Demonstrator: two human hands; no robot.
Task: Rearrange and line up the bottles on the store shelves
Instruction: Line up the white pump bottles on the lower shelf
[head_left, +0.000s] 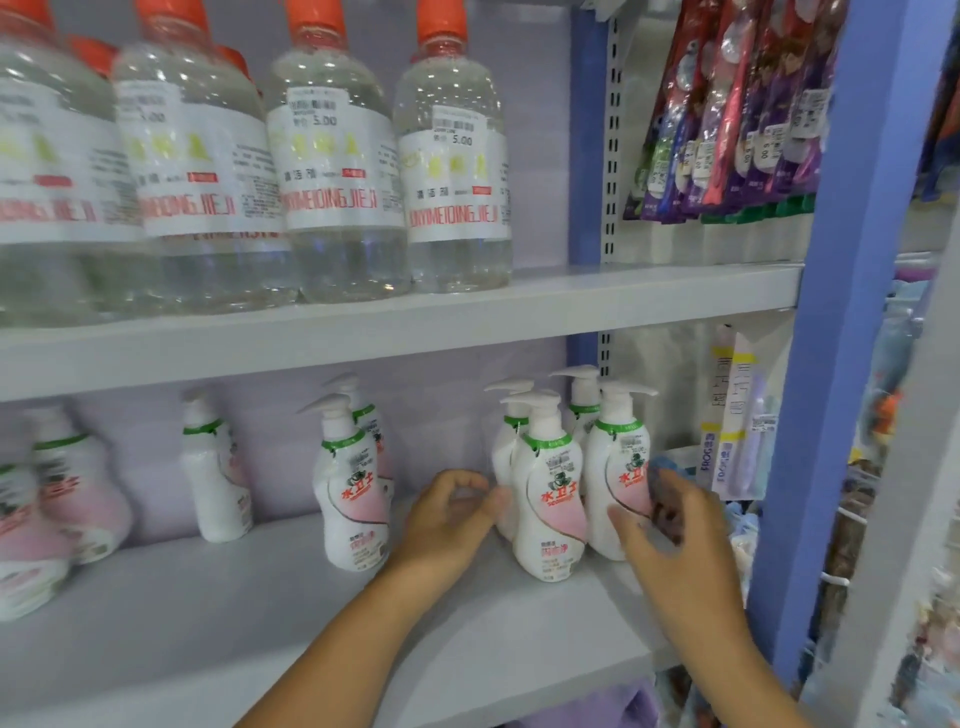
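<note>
On the lower shelf (519, 629), four white pump bottles with pink labels stand bunched at the right end. My right hand (675, 540) grips the rightmost pump bottle (618, 467), thumb on its front and fingers round its right side. My left hand (449, 519) hovers with loosely curled fingers just left of the front pump bottle (545, 499); its thumb tip reaches the bottle behind and it holds nothing. Another pump bottle (348, 493) stands left of that hand, and more stand further left (213, 478), spaced unevenly.
The upper shelf (623, 296) carries a row of large clear bottles with orange caps (452, 156). A blue upright (826, 364) bounds the shelf on the right. Packaged toothbrushes (727, 114) hang at top right, and flat packs (732, 415) stand behind the right bottles.
</note>
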